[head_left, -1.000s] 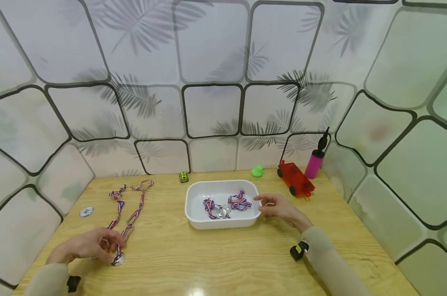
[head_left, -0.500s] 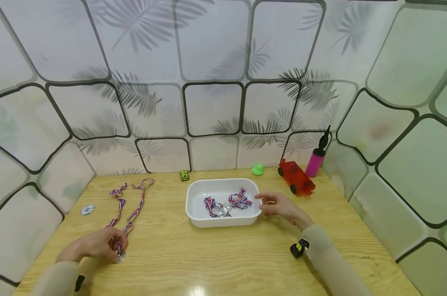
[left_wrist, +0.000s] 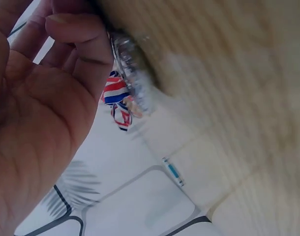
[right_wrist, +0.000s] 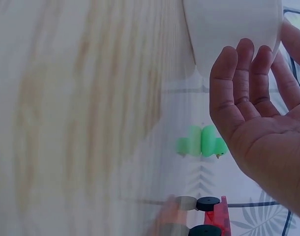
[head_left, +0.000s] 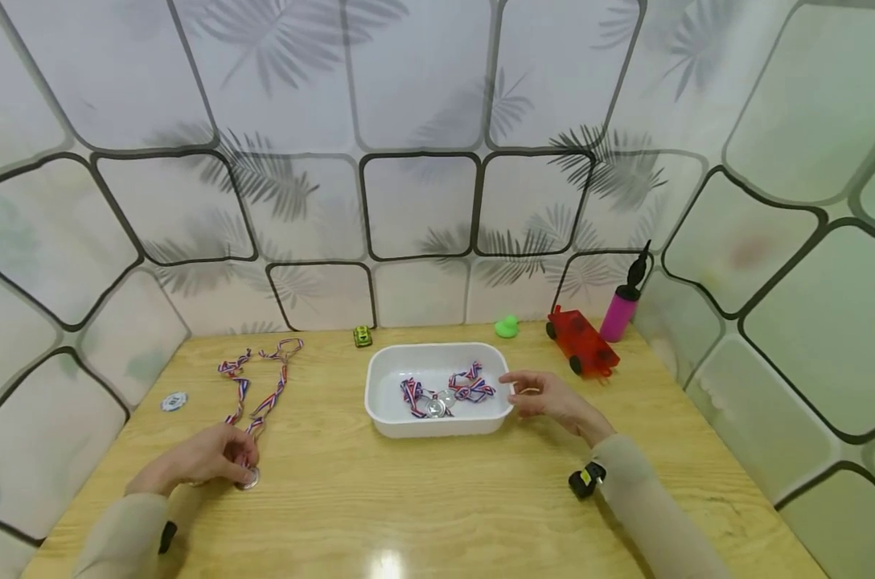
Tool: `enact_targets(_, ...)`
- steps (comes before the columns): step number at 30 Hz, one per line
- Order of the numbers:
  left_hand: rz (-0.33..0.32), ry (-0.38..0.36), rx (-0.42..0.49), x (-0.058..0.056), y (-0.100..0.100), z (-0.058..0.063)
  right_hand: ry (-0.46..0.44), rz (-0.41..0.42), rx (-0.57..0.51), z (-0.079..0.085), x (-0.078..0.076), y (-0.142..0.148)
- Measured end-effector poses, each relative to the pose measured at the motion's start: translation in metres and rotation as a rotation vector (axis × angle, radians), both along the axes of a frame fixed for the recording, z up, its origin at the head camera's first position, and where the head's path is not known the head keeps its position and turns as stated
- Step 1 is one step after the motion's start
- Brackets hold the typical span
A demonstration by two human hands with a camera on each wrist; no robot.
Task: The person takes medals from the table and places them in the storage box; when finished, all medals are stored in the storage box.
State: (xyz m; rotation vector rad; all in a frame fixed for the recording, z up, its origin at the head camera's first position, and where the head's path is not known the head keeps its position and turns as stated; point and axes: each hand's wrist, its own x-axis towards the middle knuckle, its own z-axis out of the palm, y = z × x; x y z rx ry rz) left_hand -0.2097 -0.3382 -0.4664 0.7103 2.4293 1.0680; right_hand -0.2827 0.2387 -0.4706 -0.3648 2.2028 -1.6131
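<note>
My left hand (head_left: 206, 460) pinches a silver medal (head_left: 248, 479) near its ribbon end, low over the wooden table. In the left wrist view the medal (left_wrist: 133, 69) stands on edge by the fingertips. Its striped ribbon (head_left: 269, 404) trails toward the back, beside a second ribbon (head_left: 243, 392) whose lower end is mostly hidden by the hand. A white tray (head_left: 437, 429) holds several bunched ribbons (head_left: 472, 390) and silver medals (head_left: 435, 408). My right hand (head_left: 553, 400) rests with loosely bent fingers (right_wrist: 242, 78) at the tray's right rim.
Along the back stand a small yellow toy car (head_left: 362, 336), a green duck (head_left: 506, 326), a red toy car (head_left: 582, 343) and a pink hand pump (head_left: 618, 314). A white-blue chip (head_left: 174, 401) lies at the left. Patterned walls enclose the table.
My left hand has moved right and away from me, carrying the medal along. The right hand stays at the tray's rim. The view has tipped slightly down.
</note>
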Motion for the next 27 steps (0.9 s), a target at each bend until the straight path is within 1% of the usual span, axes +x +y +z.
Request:
enact_targets(2, 0.004, -0.012, -0.002, 0.0, -0.001, 0.003, 0.003, 0.005, -0.009, 0.0, -0.001, 0.0)
enact_targets(4, -0.008, -0.016, 0.003, 0.0, -0.001, 0.005, 0.0, 0.007, -0.016, 0.001, -0.002, 0.0)
enact_targets(7, -0.019, -0.004, 0.005, 0.001, 0.0, 0.007, 0.009, 0.013, -0.023, 0.004, -0.003, 0.0)
enact_targets(12, 0.006, 0.022, -0.035, -0.002, 0.004, 0.009, 0.019, 0.004, -0.023, 0.01, -0.006, 0.0)
enact_targets(15, 0.0, 0.026, -0.044, -0.004, 0.006, 0.01, 0.003, -0.009, -0.014, 0.012, -0.007, 0.0)
enact_targets(20, -0.018, 0.056, -0.013, -0.002, 0.009, 0.009, 0.001, -0.003, -0.011, 0.01, -0.006, 0.001)
enact_targets(23, -0.012, 0.07, -0.011, -0.001, 0.011, 0.007, -0.003, 0.006, -0.012, 0.006, -0.006, 0.001)
enact_targets(27, -0.031, 0.08, 0.018, 0.0, 0.012, 0.004, -0.016, 0.011, -0.005, 0.002, -0.005, 0.0)
